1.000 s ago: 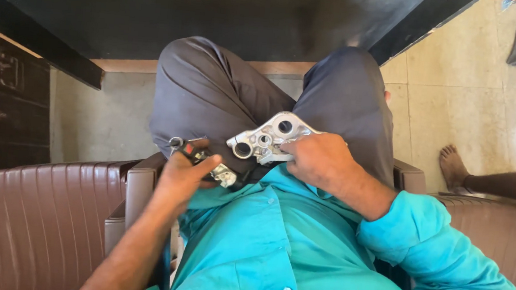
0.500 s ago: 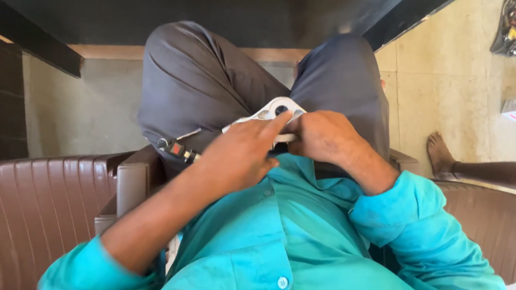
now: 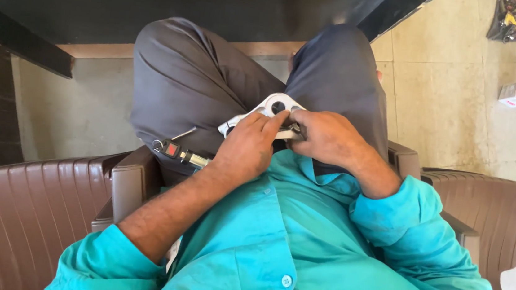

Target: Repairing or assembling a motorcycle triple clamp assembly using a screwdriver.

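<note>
A pale metal plate point(image 3: 271, 110) with round holes is held on the lap, the left hand point(image 3: 246, 147) curled over its near edge. The right hand point(image 3: 327, 137) pinches its right end. It is judged stiff and rather heavy, so the plain edges are best gripped.

A teal button-up shirt point(image 3: 299, 248) with a collar, pale buttons and sleeves pushed up the forearms. Dark grey trousers point(image 3: 213, 85). Both hands and forearms bare, no gloves.

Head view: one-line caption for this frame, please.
Seated person in brown chair grips a silver metal part with both hands, left hand and right hand, on lap.
</note>
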